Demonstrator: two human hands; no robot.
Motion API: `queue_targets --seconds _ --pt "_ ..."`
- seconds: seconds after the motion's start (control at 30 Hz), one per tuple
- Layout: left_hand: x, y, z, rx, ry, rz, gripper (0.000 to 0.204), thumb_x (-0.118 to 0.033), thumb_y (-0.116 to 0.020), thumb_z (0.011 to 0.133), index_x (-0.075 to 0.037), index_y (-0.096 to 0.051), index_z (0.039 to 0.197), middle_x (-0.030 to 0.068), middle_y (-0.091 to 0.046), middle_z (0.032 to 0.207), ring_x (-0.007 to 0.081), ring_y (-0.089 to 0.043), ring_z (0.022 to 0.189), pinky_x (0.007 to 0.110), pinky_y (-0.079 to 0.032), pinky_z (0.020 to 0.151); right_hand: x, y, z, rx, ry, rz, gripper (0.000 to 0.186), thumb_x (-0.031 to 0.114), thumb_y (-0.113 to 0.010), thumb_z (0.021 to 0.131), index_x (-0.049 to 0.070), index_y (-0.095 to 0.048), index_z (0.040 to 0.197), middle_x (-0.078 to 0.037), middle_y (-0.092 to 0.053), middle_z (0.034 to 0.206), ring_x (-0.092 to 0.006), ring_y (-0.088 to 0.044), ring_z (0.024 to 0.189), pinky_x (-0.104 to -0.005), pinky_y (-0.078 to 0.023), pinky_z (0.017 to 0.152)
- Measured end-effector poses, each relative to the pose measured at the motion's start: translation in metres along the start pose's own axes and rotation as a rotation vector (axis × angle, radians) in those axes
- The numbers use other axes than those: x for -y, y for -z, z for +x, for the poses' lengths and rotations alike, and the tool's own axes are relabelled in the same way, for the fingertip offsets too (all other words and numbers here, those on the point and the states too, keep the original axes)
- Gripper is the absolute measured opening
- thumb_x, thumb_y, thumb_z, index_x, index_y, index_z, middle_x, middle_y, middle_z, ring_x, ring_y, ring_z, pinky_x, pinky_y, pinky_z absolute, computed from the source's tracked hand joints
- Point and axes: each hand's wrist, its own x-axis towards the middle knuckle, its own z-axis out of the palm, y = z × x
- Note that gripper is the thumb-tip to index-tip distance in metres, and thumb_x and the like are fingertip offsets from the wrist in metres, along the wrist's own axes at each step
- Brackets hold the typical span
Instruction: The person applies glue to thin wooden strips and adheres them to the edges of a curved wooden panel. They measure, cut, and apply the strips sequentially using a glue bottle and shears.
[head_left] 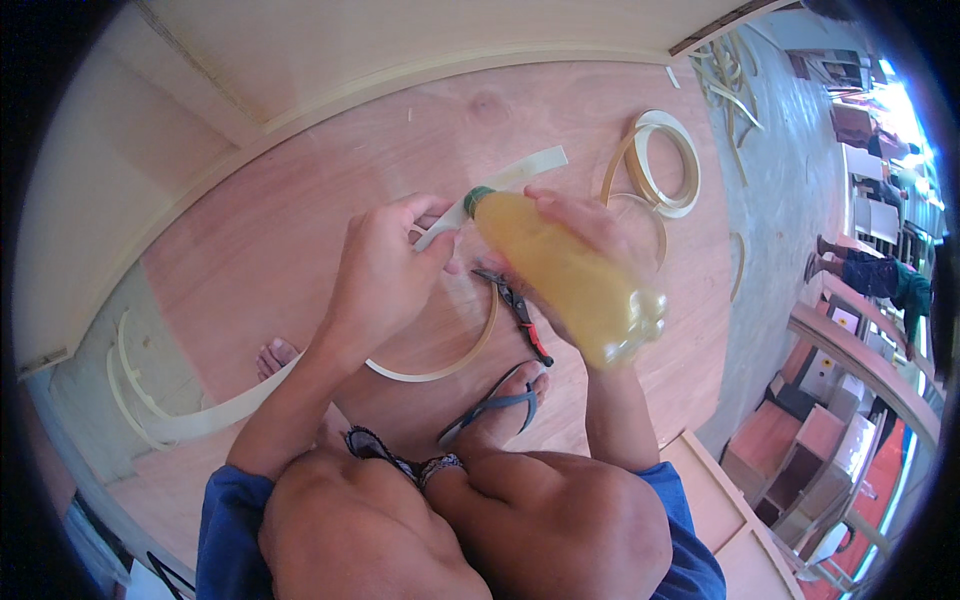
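A pale, thin edge-banding strip (520, 174) runs through the fingers of my left hand (390, 260), which pinches it between thumb and fingers. Wrapped around a clear plastic bottle (560, 265) of yellowish contents is my right hand (598, 222). The bottle is tilted, its green cap (478, 200) pointing left and up, close beside the strip; whether they touch I cannot tell. Below the hands, a pair of cutting pliers (518, 312) with red and black handles lies on the plywood sheet (250, 270). The strip's length curves away behind my left arm.
A roll of edge banding (678, 200) lies at the right of the sheet. An upright pale panel (330, 60) borders the far side. Loose strips (735, 85) are heaped on the grey floor. My sandalled foot (515, 395) is near the pliers. Another person (880, 275) stands far right.
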Motion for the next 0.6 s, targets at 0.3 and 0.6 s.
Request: queue_targets --seconds 0.3,0.6 --pt "-0.002 -0.001 0.001 0.019 -0.034 -0.008 0.03 -0.001 -0.07 0.1 0.01 -0.07 0.128 0.0116 -0.079 0.108 0.0153 -0.078 0.092 0.028 -0.06 0.079 -0.001 -0.001 0.002 0.01 0.193 0.079 0.056 0.014 -0.097 0.078 0.006 -0.07 0.127 -0.014 -0.078 0.117 -0.0291 -0.08 0.097 -0.0354 -0.064 0.079" --pt "-0.006 0.0 -0.003 0.038 0.019 -0.164 0.032 -0.002 -0.071 0.101 0.008 -0.069 0.132 0.0087 -0.079 0.108 0.0111 -0.077 0.09 0.024 -0.056 0.068 0.005 0.012 -0.003 -0.001 -0.067 0.124 0.064 0.006 -0.097 0.079 0.006 -0.059 0.131 -0.019 -0.071 0.135 -0.028 -0.073 0.117 -0.0374 -0.064 0.092"
